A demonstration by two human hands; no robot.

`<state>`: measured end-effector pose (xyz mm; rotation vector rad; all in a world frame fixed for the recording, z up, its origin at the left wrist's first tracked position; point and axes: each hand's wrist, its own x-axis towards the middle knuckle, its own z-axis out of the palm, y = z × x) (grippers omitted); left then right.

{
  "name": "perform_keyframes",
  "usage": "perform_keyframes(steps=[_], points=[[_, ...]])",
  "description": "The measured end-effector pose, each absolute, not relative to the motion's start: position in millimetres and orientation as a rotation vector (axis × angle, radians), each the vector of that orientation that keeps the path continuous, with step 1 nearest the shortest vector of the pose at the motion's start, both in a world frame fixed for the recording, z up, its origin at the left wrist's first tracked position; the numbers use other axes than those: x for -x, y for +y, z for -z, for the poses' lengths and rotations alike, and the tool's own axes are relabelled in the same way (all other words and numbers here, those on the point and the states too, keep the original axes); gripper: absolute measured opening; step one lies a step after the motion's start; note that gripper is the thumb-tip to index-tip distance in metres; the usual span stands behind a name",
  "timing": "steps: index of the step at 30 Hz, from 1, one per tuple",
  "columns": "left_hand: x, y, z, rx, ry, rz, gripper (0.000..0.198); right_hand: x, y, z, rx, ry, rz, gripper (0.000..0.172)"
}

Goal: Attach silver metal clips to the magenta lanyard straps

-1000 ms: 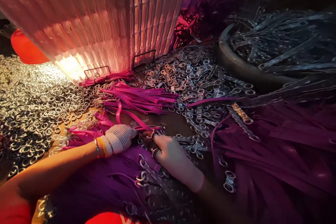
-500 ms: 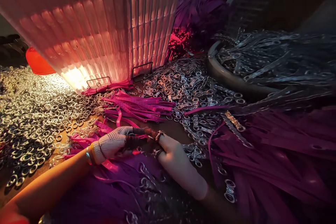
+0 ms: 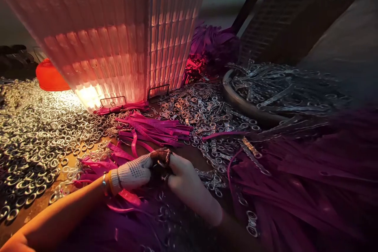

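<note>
My left hand, in a white glove with dark dots and dark fingertips, meets my right hand above the middle of the work surface. The right hand is in a plain pale glove, its fingertips dark too. Both hands are closed, fingertips together. A small metal glint shows between them, but shadow hides what they pinch. Pink flat strips lie beneath and behind the left wrist. Beyond the hands is a bundle of pink strips. A purple strip pile with linked metal rings lies in front, below the hands.
Loose metal rings heap on the left beside a red lamp. A ribbed translucent panel stands behind. Linked ring pieces pile at centre right, near a basin of braided strips. Purple strips cover the right.
My hands have drawn closer together, the left fingers curling in towards the right. The camera view has tilted up a little, so the surroundings sit lower.
</note>
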<state>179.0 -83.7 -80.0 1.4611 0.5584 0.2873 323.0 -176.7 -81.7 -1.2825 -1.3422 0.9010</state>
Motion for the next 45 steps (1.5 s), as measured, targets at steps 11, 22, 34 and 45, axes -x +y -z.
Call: perform_keyframes(steps=[11,22,34,45], points=[[-172,-91,75,-1.017,0.691,-0.256,0.036,-326,-174,87,1.340,-0.984,-0.860,0.030],[-175,-96,72,-1.463,0.774,-0.352,0.014,-319,-178,83,1.401,-0.991,-0.782,0.029],[-174,-74,92,-1.080,0.939,-0.582,0.032,-300,-217,78,1.474,-1.364,-0.473,0.026],[-157,-79,108,-0.524,0.366,-0.373,0.039,-311,-176,56,1.557,-0.991,-0.929,0.024]])
